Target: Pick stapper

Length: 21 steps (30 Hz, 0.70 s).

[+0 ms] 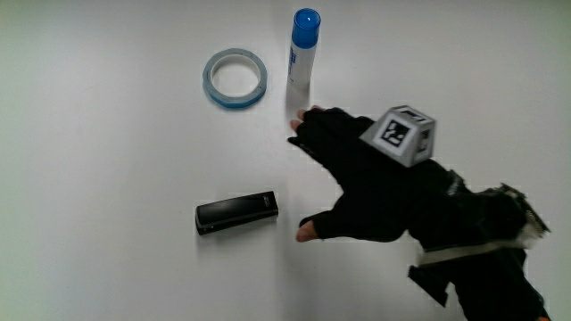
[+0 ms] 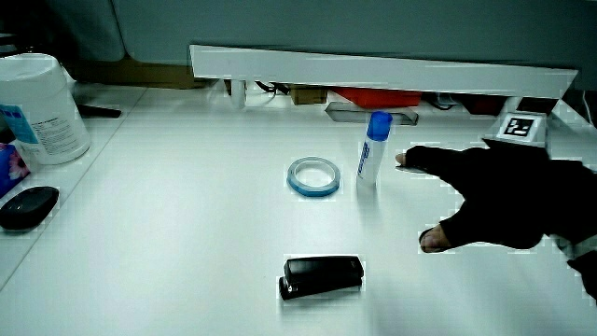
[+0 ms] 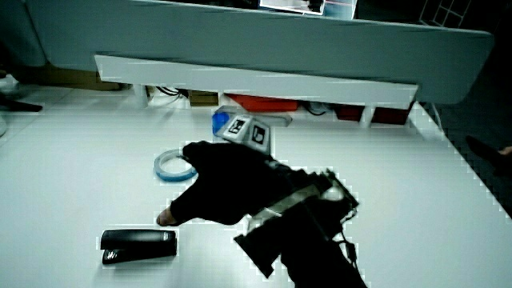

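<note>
The black stapler (image 1: 236, 213) lies flat on the white table (image 1: 107, 160), nearer to the person than the tape ring; it also shows in both side views (image 2: 322, 276) (image 3: 138, 244). The gloved hand (image 1: 375, 183) hovers beside the stapler, between it and the glue stick, fingers spread and holding nothing. Its thumb tip (image 1: 306, 232) is a short gap from the stapler's end. A patterned cube (image 1: 403, 134) sits on the back of the hand (image 2: 499, 196) (image 3: 232, 188).
A blue tape ring (image 1: 235, 78) and an upright blue-capped glue stick (image 1: 302, 49) stand farther from the person than the stapler. In a side view, a white canister (image 2: 39, 107) and a dark mouse (image 2: 28, 205) sit at the table's edge. A low white partition (image 2: 373, 70) borders the table.
</note>
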Available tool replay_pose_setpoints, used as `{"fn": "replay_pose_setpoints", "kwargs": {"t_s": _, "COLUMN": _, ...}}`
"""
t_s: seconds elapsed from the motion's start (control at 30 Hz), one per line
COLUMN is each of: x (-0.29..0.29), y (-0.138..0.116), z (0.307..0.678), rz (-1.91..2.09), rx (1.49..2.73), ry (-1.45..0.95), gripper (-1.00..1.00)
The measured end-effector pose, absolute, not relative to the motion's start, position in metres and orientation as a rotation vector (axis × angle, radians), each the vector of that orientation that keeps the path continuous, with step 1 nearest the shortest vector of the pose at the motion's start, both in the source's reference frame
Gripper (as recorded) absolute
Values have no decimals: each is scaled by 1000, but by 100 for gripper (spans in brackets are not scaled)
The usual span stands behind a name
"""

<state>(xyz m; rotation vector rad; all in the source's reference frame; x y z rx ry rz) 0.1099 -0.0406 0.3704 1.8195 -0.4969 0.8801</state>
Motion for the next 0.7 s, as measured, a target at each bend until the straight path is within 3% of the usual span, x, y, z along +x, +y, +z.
{"fn": "replay_pose_setpoints", "kwargs": {"t_s": 0.17, "x": 87, "y": -40, "z": 407, "rz": 828, "rx": 1835, "ry": -627, "gripper": 0}}
{"fn": "replay_pose_setpoints", "kwargs": {"t_s": 0.2, "x": 80, "y": -37, "z": 402, "rz": 868, "rx": 1777, "ry": -589, "gripper": 0}}
{"fn": "replay_pose_setpoints", "kwargs": {"t_s": 0.43, "x": 48, "y": -34, "z": 428, "rz": 710, "rx": 1842, "ry": -712, "gripper": 0}}
{"fn": "replay_pose_setpoints", "kwargs": {"t_s": 0.47, "x": 44, "y": -35, "z": 427, "rz": 702, "rx": 1929, "ry": -757, "gripper": 0}}
{"fn": "replay_pose_setpoints", "kwargs": {"t_s": 0.7, "x": 24, "y": -32, "z": 447, "rz": 678, "rx": 1897, "ry": -765, "gripper": 0}}
